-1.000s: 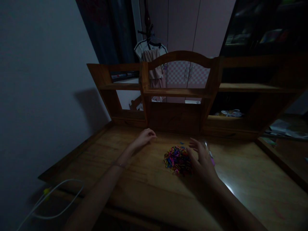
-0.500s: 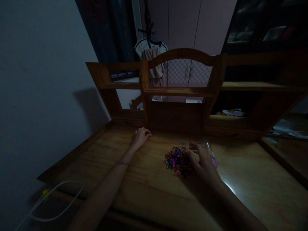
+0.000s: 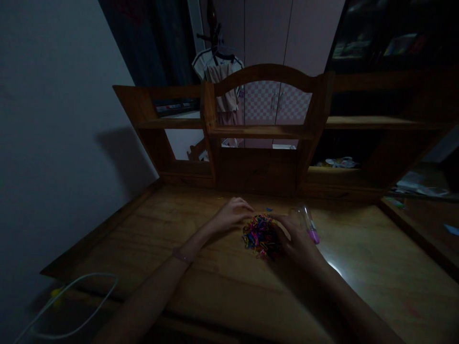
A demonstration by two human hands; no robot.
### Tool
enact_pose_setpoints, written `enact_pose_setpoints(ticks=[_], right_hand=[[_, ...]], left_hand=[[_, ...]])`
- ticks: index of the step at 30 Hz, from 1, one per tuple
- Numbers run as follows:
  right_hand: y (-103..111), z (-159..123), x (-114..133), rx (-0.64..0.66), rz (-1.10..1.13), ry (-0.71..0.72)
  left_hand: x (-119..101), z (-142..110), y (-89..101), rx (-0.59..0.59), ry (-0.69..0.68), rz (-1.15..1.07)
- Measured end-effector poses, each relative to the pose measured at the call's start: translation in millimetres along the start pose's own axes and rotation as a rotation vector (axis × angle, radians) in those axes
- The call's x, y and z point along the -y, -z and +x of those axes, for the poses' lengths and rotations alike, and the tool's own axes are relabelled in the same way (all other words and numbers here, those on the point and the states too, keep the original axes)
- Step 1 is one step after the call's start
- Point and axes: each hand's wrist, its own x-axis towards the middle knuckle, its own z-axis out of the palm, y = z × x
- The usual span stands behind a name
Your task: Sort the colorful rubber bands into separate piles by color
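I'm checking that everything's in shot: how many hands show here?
2. The left hand is at the left of the colourful pile; the right hand is at its right, near the purple-ended tube. Some fingertips are unclear.

The dim light blurs the pile [image 3: 261, 236] in front of me, so I can't make out its single pieces. My right hand [image 3: 294, 239] covers part of its right side; my forearms and the bench's [image 3: 215, 286] near right corner run out of view.
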Motion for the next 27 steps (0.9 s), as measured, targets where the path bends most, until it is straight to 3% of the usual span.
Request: enact_pose_setpoints(ticks=[4,8,19,23,27], right_hand=[[-4.4,-0.4,1.1,0.012,-0.021,0.016],[-7.2,-0.9,-1.4,0.026,-0.028,0.034],[-9.6,-0.1,-1.9,0.014,-0.015,0.021],[-9.2,0.8,-2.7,0.026,-0.023,0.003],[-10.0,0.1,-4.3,0.016,-0.016,0.025]], left_hand=[[-14.9,-4.5,-18.9,0.107,-0.124,-0.080],[-13.0,-7.0,-24.8,0.138,-0.135,-0.033],[-14.8,-4.8,-23.6,0.058,-0.051,-0.106],[-19.1,-0.9,-13.0,0.001,0.020,-0.135],[-16.5,-0.1,18.2,-0.047,0.115,-0.153]])
